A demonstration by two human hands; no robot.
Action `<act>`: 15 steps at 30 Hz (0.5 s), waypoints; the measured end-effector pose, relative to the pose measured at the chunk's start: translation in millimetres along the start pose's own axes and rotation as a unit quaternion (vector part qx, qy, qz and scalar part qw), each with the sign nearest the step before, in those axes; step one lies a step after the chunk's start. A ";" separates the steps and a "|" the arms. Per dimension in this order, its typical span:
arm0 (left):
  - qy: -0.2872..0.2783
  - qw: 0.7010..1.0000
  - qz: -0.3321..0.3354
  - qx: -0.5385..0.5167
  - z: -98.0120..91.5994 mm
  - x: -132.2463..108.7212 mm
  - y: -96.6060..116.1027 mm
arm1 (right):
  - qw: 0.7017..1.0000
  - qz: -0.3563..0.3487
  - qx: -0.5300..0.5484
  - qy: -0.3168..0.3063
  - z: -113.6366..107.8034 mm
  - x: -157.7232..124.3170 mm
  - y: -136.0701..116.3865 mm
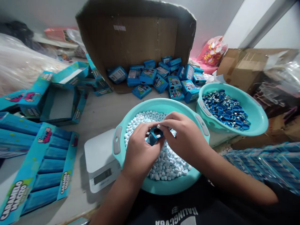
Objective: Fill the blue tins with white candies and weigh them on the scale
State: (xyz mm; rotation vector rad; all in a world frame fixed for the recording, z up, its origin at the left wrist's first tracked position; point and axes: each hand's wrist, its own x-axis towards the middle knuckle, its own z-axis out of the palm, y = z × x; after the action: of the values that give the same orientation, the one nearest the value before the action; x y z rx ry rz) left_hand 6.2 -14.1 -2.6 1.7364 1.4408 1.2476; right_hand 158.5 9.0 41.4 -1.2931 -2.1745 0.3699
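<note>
My left hand (143, 150) is wrapped round a small blue candy box (154, 136), whose top has a dark round opening. A white candy shows at that opening. Over the box, my right hand (184, 129) pinches a white candy (159, 126) between thumb and fingertips. Both hands are above a turquoise basin (161, 187) heaped with small white and pale blue candies (164, 165). The lower part of the box is hidden by my left fingers.
Left of the basin sits a white digital scale (99, 153). Blue display boxes (42, 165) stand at left. A tipped cardboard carton (138, 34) spills several blue boxes (147, 75). At right, a second turquoise basin (257, 117) holds blue caps (226, 109).
</note>
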 end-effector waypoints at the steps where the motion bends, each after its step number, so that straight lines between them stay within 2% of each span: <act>1: 0.002 1.000 -0.006 0.000 0.1 0.1 0.3 | 1.000 -0.001 0.013 -0.002 0.2 0.5 -1.8; 7: 0.003 0.999 -0.047 -0.005 -0.4 0.7 2.8 | 0.985 -0.002 0.173 0.024 7.0 2.1 3.3; 11: 0.015 0.998 -0.064 -0.015 -0.8 -0.8 0.9 | 0.945 0.024 0.323 0.051 15.9 1.9 8.0; 15: 0.000 0.998 -0.065 -0.015 -0.6 -1.3 -2.1 | 0.913 0.044 0.397 0.088 19.9 2.4 8.1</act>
State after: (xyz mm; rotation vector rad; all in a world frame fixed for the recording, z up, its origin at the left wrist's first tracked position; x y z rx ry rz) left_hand 4.8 -14.9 -4.6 1.5966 1.5025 1.1928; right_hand 151.3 16.1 22.3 -0.8995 -1.5385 1.0056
